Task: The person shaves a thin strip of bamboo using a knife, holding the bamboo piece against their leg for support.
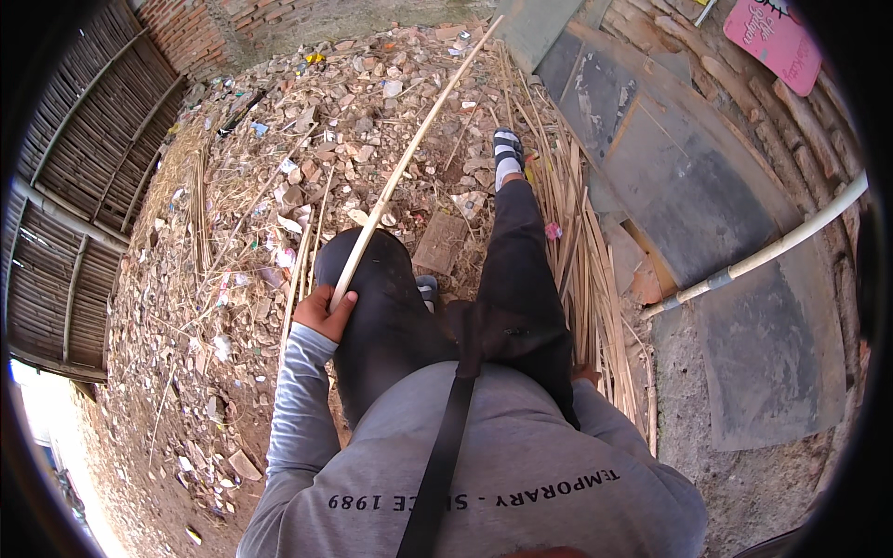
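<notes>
A long pale bamboo strip (374,221) slants up and away from my left hand (326,314), whose fingers are closed around its near end. The strip passes over my left knee, and its far tip reaches toward the top of the view. My right hand (586,374) is low beside my right thigh, close to a long pile of split bamboo strips (588,270). My leg and sleeve hide most of that hand, so its fingers and anything in them do not show. More strips (299,270) lie on the ground left of my left knee.
Broken brick and litter cover the ground (223,372). A flat brick-coloured block (439,244) lies between my feet. Dark boards (679,195) and a pale pole (800,244) are at the right, near a pink sign (774,42). A woven bamboo wall (84,121) stands at left.
</notes>
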### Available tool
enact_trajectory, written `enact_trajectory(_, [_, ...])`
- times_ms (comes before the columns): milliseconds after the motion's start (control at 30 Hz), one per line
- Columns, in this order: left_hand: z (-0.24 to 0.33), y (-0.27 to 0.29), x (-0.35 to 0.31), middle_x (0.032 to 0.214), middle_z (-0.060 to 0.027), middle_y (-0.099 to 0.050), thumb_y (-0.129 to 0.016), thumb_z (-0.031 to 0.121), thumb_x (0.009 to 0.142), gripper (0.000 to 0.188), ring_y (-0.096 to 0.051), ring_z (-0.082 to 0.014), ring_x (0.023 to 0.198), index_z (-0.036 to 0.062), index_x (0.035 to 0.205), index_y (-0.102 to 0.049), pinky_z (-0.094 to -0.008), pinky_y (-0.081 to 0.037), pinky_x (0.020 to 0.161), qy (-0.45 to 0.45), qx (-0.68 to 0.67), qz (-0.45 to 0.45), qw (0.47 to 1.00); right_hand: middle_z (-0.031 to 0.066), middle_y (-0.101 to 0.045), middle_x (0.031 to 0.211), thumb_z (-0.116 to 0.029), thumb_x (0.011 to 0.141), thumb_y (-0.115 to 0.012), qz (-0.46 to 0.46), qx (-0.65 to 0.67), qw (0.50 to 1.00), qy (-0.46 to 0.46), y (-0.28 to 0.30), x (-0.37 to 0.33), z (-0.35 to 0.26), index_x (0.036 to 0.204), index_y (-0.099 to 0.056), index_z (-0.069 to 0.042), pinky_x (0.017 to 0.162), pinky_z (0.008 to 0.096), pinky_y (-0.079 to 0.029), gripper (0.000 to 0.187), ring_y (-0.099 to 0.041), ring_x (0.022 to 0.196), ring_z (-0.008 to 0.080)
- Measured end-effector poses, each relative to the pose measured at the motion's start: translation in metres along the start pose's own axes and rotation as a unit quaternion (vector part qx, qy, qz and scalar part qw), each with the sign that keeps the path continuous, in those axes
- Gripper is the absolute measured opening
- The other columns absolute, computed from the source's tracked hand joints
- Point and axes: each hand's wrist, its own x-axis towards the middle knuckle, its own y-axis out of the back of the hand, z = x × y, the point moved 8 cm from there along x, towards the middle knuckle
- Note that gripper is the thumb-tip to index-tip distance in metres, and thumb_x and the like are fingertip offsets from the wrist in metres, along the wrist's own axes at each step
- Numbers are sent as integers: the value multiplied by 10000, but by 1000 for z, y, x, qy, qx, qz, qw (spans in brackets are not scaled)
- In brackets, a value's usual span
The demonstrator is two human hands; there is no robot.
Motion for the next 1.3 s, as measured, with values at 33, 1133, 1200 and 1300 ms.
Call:
enact_trajectory(33, [2, 0, 0, 618, -72, -581, -715, 375, 863, 371, -544, -150, 569, 14, 828, -639, -315, -454, 566, 5, 1, -3, 1000, 283, -401, 1358, -204, 799, -662, 2, -18, 1000, -4, 0, 1, 1, 1290, -525, -124, 956, 416, -502, 517, -606, 1112, 376])
enact_trajectory(1133, [4, 5, 2, 570, -101, -548, -714, 394, 863, 392, -529, -181, 527, 20, 795, -616, -340, -433, 531, -5, -24, -42, 999, 162, -690, 1073, -217, 741, -693, -26, -28, 990, 139, 16, 17, 9, 1040, -668, -36, 890, 392, -515, 351, -650, 1044, 333])
enact_trajectory(1200, [1, 4, 1, 565, -106, -547, -714, 396, 861, 396, -533, -191, 524, 21, 786, -610, -343, -432, 529, -7, -21, -36, 999, 147, -698, 1081, -221, 753, -690, -46, -56, 986, 147, 17, 15, 3, 1042, -682, -41, 867, 389, -524, 341, -660, 1037, 305])
enact_trajectory(1300, [3, 5, 2, 572, -117, -553, -709, 400, 861, 401, -542, -211, 525, 22, 781, -604, -352, -436, 531, -12, -14, -38, 999, 173, -696, 1030, -209, 782, -670, -115, 72, 991, 18, 3, 30, 26, 1027, -689, -46, 875, 394, -528, 295, -659, 1033, 324])
